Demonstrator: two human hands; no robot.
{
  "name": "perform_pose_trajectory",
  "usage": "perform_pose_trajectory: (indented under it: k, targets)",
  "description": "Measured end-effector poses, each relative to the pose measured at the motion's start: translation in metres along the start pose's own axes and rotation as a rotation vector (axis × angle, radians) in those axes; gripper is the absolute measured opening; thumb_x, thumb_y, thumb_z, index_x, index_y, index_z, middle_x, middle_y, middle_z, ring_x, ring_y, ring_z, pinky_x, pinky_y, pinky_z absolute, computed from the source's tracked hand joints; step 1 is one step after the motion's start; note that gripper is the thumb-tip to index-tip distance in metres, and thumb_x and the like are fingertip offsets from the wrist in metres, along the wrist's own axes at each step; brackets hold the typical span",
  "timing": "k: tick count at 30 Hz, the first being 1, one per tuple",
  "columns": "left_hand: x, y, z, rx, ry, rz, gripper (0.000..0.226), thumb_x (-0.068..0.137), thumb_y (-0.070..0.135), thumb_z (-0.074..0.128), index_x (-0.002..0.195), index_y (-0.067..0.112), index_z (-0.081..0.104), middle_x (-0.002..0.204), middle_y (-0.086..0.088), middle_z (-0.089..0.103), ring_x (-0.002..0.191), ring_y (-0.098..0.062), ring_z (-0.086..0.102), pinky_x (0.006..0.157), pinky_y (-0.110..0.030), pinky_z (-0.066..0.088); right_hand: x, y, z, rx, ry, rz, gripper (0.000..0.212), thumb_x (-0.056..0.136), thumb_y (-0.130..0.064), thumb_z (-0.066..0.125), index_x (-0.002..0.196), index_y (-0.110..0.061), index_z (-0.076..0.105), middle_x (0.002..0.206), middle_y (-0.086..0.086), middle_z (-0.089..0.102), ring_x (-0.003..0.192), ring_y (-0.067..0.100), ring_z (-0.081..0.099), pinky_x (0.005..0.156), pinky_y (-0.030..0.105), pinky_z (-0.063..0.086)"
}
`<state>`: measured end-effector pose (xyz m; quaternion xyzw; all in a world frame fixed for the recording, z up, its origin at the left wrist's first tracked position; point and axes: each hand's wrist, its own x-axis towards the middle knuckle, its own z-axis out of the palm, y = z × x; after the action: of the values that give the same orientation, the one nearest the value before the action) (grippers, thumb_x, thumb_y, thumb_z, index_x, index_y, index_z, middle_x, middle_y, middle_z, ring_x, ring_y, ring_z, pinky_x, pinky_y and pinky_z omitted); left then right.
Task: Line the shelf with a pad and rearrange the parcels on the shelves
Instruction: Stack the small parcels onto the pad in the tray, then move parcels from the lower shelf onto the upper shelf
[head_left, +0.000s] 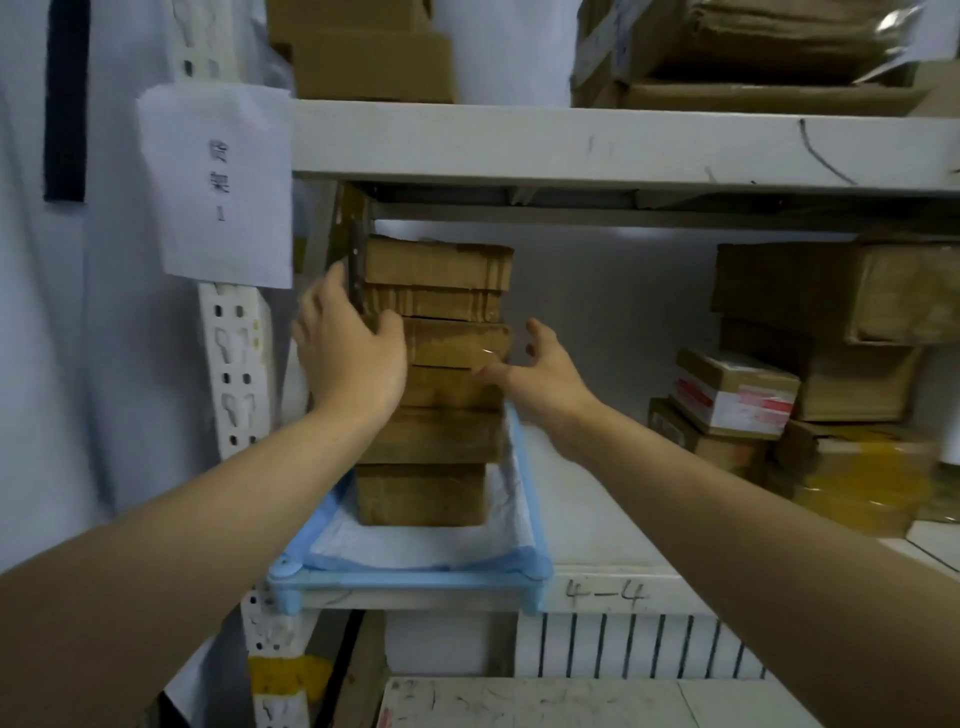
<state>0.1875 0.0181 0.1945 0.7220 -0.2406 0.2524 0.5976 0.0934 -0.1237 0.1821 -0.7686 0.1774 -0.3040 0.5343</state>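
Sign (218, 182) taped to the upright on the far left, handwritten: reads roughly "货架 1" (shelf 1).

Left hands-side: left hand (348, 348) holds the stack (441, 306) of brown parcels at its left edge, with the thumb on the front face and the fingers round the side, about mid-height.

Stack sits at the left end of the middle shelf (701, 582), on the pad (405, 545). Pad is white with a blue edge and lies in a blue frame (415, 579), so the lining looks done here. Boxes are unevenly aligned and the bottom one is narrower. No print readable on them.

Right hand (545, 369) is spread wide, thumb towards the stack's right front corner. Touching or just short: cannot tell.

Step, as I judge it: squaring and steadying the stack on the pad. To do it well:
- Bring the right palm flat onto the right side, opposite the left hand.
- Press both sides evenly and low enough to keep the lower boxes from sliding.
- Shift slowly so the pad does not bunch.
- The stack is tall, so tipping forward is the risk.

Shelf front edge has "4-4" in marker.

Right: small box (737, 397) with a red-and-white label, text too blurred to read. Bigger cartons are behind it and a yellow packet (872, 488) is in front, none legible.
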Motion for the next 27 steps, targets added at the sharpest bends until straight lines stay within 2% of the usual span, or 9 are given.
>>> perform_pose_trajectory:
  k: [4,7,12,15,19,21,23,25,27]
  targets:
    - [-0.043,0.029,0.022,0.025,0.154,0.048,0.049,0.091,0.017,0.061,0.138,0.018,0.046,0.146,-0.008,0.037,0.138,-0.026,0.033,0.114,-0.034,0.03,-0.024,0.024,-0.036,-0.065,-0.029,-0.003,0.097,0.09,-0.025,0.075,0.161,-0.027,0.01,0.165,0.003,0.02,0.145,0.027,0.034,0.096,0.029,0.04]
    - [-0.08,0.055,0.052,0.003,0.14,0.05,0.043,0.086,0.013,0.063,0.127,0.017,0.052,0.139,-0.01,0.04,0.13,-0.029,0.04,0.112,-0.044,0.035,-0.045,0.046,-0.079,-0.148,-0.03,-0.022,0.099,0.086,-0.028,0.077,0.16,-0.025,0.013,0.163,0.004,0.023,0.145,0.027,0.035,0.112,0.036,0.039]
    - [-0.137,0.088,0.116,-0.102,-0.131,-0.225,0.044,0.081,0.025,0.066,0.123,0.019,0.054,0.132,-0.009,0.045,0.121,-0.031,0.048,0.107,-0.05,0.041,-0.073,0.079,-0.168,-0.204,-0.022,0.024,0.093,0.08,-0.032,0.08,0.155,-0.029,0.025,0.15,0.003,0.041,0.127,0.024,0.053,0.101,0.038,0.053]
    - [-0.163,0.091,0.149,-0.168,-0.311,-0.451,0.06,0.068,0.04,0.063,0.12,0.011,0.059,0.129,-0.019,0.055,0.116,-0.036,0.055,0.102,-0.048,0.045,-0.083,0.095,-0.217,-0.169,-0.008,0.063,0.068,0.089,-0.018,0.075,0.143,-0.027,0.034,0.124,0.0,0.055,0.1,0.014,0.06,0.075,0.017,0.057]
    - [-0.189,0.098,0.168,-0.203,-0.474,-0.581,0.005,0.095,0.019,0.059,0.095,0.014,0.06,0.081,-0.003,0.05,0.091,-0.023,0.048,0.076,-0.032,0.04,-0.077,0.113,-0.249,-0.211,0.16,0.086,0.083,0.072,-0.035,0.081,0.143,-0.027,0.039,0.139,0.003,0.051,0.121,0.024,0.057,0.101,0.044,0.053]
    - [-0.19,0.098,0.176,-0.196,-0.524,-0.586,0.017,0.098,0.019,0.057,0.113,0.011,0.059,0.086,-0.004,0.052,0.094,-0.025,0.051,0.087,-0.035,0.045,-0.071,0.117,-0.255,-0.228,0.243,0.077,0.089,0.059,-0.047,0.084,0.135,-0.027,0.041,0.137,0.003,0.049,0.125,0.026,0.053,0.105,0.05,0.05]
    - [-0.185,0.097,0.184,-0.206,-0.551,-0.581,0.036,0.099,0.022,0.056,0.133,0.008,0.054,0.114,-0.009,0.058,0.112,-0.027,0.054,0.105,-0.041,0.045,-0.062,0.118,-0.258,-0.277,0.307,0.069,0.095,0.066,-0.042,0.088,0.143,-0.022,0.036,0.141,0.006,0.04,0.129,0.029,0.048,0.108,0.051,0.047]
    - [-0.18,0.1,0.191,-0.208,-0.604,-0.601,0.045,0.1,0.026,0.055,0.142,0.009,0.049,0.13,-0.008,0.054,0.121,-0.028,0.053,0.106,-0.042,0.045,-0.05,0.118,-0.259,-0.334,0.348,0.059,0.102,0.069,-0.045,0.087,0.149,-0.018,0.031,0.145,0.008,0.036,0.133,0.032,0.044,0.108,0.052,0.047]
    - [-0.175,0.1,0.2,-0.233,-0.658,-0.641,0.046,0.1,0.031,0.056,0.142,0.012,0.049,0.127,-0.006,0.053,0.116,-0.026,0.055,0.101,-0.039,0.048,-0.036,0.117,-0.255,-0.4,0.384,0.072,0.108,0.068,-0.053,0.086,0.152,-0.016,0.027,0.148,0.01,0.036,0.137,0.033,0.039,0.109,0.053,0.044]
